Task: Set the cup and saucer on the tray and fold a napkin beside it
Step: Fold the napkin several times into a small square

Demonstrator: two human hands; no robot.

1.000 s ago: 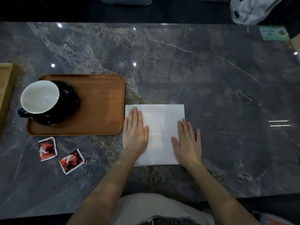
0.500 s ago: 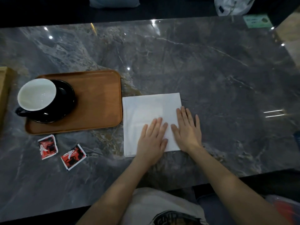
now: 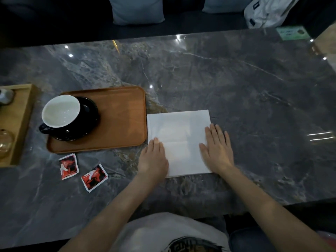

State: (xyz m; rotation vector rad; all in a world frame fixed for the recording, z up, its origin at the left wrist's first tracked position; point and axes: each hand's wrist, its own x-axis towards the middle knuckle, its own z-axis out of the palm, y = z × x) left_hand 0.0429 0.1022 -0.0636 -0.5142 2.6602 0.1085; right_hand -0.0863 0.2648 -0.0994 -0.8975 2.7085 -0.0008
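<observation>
2 hands flat on 1 napkin (image 3: 179, 140): left hand (image 3: 153, 159), right hand (image 3: 217, 149); 2 packets, prob. sugar (image 3: 69, 166).

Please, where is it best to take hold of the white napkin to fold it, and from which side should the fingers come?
Probably the far right corner of the napkin. It lies flat on the marble table, so only an edge can be pinched. That corner is bare, clear of the tray; the right hand already rests near it. Come from the right, while the left hand presses down.
</observation>
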